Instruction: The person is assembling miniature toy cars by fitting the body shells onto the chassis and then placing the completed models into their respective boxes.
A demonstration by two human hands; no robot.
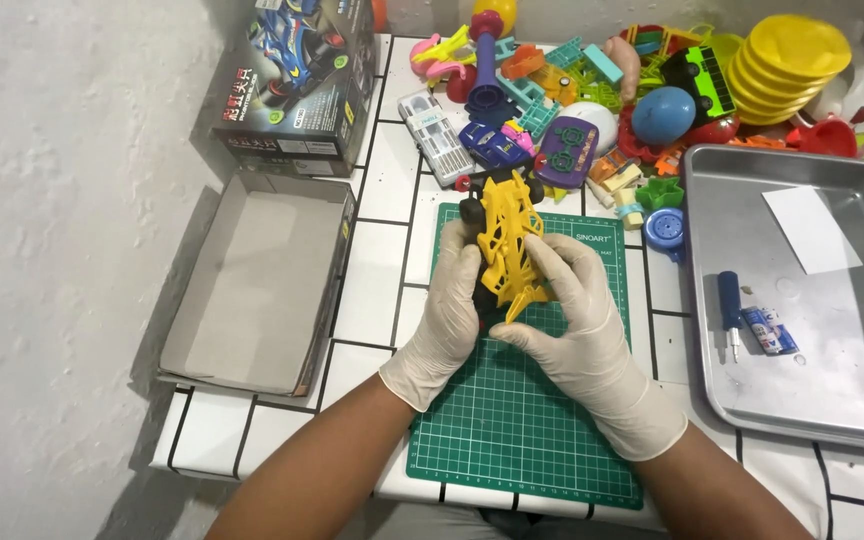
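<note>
Two gloved hands hold a yellow toy race car point(508, 245) above a green cutting mat point(522, 400) on the tiled worktop point(372, 290) — the left hand point(449, 310) has its fingers clasped along the car's left side, the right hand point(574, 300) its fingers pinching the car's near end. Just behind the car, a heap of bright plastic toys point(592, 100) crowds the back of the worktop, with a stack of yellow bowls point(787, 65) at its right. An open cardboard box lid point(252, 285) lies to the left, a printed toy box point(297, 80) beyond it. At the right sits a metal tray point(852, 400) holding a blue screwdriver point(730, 310), a small blue-and-white packet point(770, 330) and a white paper slip point(810, 228) — all well apart from the hands.
</note>
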